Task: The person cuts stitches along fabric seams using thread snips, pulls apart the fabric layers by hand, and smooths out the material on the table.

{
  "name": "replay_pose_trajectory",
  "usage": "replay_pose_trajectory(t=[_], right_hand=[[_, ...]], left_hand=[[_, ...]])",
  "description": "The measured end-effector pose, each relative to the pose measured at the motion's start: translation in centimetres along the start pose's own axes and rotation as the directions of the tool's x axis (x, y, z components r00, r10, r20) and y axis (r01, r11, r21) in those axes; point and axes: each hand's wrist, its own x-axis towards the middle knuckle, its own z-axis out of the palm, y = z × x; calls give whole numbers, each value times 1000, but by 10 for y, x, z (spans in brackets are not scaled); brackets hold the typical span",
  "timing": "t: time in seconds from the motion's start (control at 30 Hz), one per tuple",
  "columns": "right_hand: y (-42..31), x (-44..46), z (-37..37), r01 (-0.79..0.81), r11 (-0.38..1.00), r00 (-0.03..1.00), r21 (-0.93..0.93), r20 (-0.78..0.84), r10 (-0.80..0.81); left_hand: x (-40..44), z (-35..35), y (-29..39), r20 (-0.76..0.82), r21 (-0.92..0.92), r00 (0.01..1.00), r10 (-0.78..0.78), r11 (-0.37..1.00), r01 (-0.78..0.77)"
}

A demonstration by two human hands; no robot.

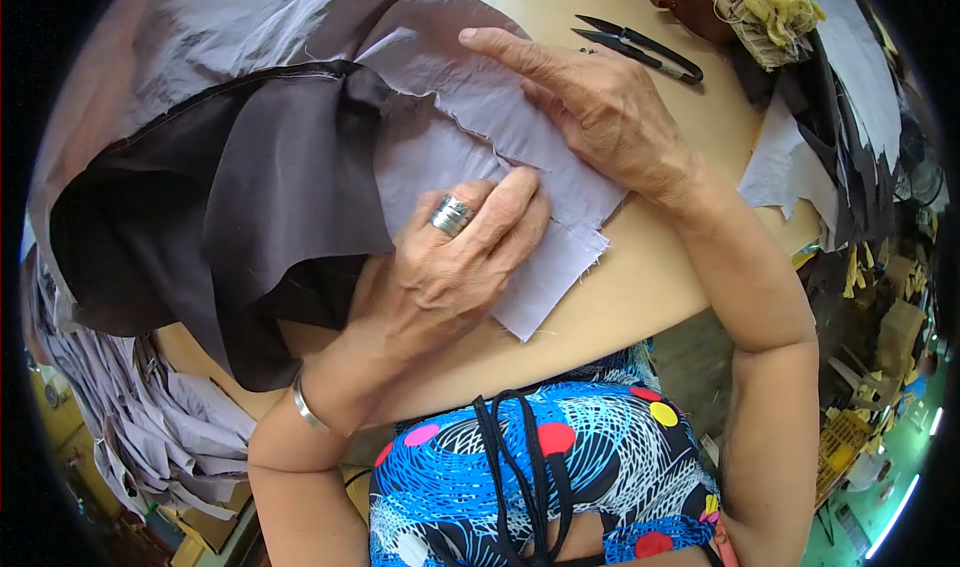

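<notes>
Grey-lilac fabric (410, 37) with a frayed seam is spread over the tan tabletop (640, 267). My left hand (465, 247), wearing a wide silver ring, has its fingers bent and pressed together on the cloth beside the seam. Black fabric (290, 177) lies folded at the left, next to that hand and over part of the lighter cloth. My right hand (610, 107) rests on the upper right part of the grey-lilac fabric, index finger stretched out to the left and the others partly curled beneath.
Black thread snips (640, 49) lie beyond my right hand. At the upper right are a reddish-brown object (690, 7), yellow scraps (770, 12) and more cloth (795, 162). Bunched grey fabric (180, 417) hangs at the lower left.
</notes>
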Motion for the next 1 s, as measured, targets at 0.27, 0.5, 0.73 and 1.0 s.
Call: replay_pose_trajectory(t=[0.27, 0.5, 0.73, 1.0], right_hand=[[-9, -2, -17, -228, 966, 968, 118, 135, 212], [-1, 2, -18, -155, 953, 978, 260, 175, 111], [-5, 2, -16, -78, 959, 994, 271, 100, 53], [-4, 1, -16, -86, 969, 991, 230, 118, 60]], left_hand=[[-6, 6, -9, -87, -247, 996, -36, 969, 14], [-4, 4, -7, -65, -192, 998, -26, 981, 13], [-3, 1, -9, 13, -116, 998, 58, 992, -56], [0, 7, -8, -13, -44, 999, 31, 999, -32]])
